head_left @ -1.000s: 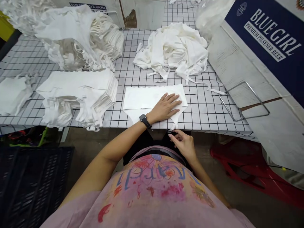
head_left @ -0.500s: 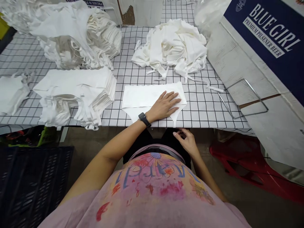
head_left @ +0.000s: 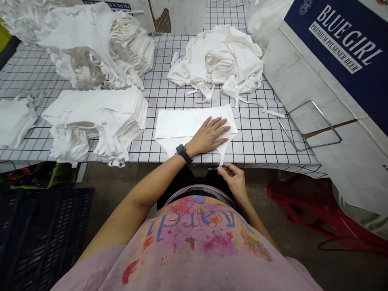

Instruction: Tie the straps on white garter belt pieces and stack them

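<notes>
A folded white camisole (head_left: 178,123) lies flat near the table's front edge, its thin straps pointing toward me. My left hand (head_left: 209,135), with a black watch on the wrist, is spread palm down on the right part of the garment. At the table edge, my right hand (head_left: 233,178) pinches the end of the right strap (head_left: 221,159) between thumb and fingers. A small dark, shiny bit shows beside those fingertips, too small to name.
A neat stack of folded white camisoles (head_left: 100,101) stands left, with a taller heap (head_left: 130,44) behind. A loose pile of white garments (head_left: 224,60) lies beyond my hands. A beer carton (head_left: 318,89) with a wire frame (head_left: 325,117) leans at right. A red stool (head_left: 303,202) is below.
My right hand has moved slightly up and left to the table edge and has taken hold of the strap's end. The left hand stays flat on the camisole.
</notes>
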The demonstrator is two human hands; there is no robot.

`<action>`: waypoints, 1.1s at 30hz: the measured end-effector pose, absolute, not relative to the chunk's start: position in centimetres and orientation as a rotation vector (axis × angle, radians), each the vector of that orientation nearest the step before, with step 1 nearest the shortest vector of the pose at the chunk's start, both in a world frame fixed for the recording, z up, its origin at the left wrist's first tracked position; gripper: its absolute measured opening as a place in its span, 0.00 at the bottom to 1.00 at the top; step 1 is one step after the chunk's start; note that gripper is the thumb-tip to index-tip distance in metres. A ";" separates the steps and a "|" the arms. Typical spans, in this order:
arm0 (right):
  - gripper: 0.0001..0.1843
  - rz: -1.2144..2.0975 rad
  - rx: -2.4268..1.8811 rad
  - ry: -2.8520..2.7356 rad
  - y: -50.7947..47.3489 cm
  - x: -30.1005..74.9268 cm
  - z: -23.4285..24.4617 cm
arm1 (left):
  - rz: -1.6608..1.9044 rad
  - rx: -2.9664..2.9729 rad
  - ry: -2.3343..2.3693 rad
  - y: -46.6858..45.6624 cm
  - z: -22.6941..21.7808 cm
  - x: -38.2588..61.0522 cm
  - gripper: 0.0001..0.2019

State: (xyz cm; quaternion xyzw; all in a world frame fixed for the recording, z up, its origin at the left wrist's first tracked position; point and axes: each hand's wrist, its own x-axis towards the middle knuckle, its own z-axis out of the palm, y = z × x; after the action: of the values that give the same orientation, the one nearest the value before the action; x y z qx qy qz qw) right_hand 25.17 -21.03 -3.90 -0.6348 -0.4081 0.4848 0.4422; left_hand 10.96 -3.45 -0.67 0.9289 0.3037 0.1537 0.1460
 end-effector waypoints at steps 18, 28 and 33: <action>0.12 1.196 -1.544 -1.620 -27.1 30.1 1.8 | 0.403 2.657 0.879 -3.7 -0.2 11.0 0.37; 0.19 1.568 -1.687 -1.600 -31.9 32.6 6.3 | 0.382 2.661 0.895 -3.6 -0.1 11.0 0.37; 0.19 1.628 -1.749 -1.589 -33.0 33.1 7.8 | 0.380 2.639 0.912 -3.6 -0.1 11.1 0.37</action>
State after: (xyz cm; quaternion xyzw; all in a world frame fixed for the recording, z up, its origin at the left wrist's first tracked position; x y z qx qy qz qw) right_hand 33.07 -32.99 7.79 -0.6040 -0.5486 0.5620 0.1356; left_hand 11.07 -3.65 -0.11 0.9243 0.3194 0.1332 0.1610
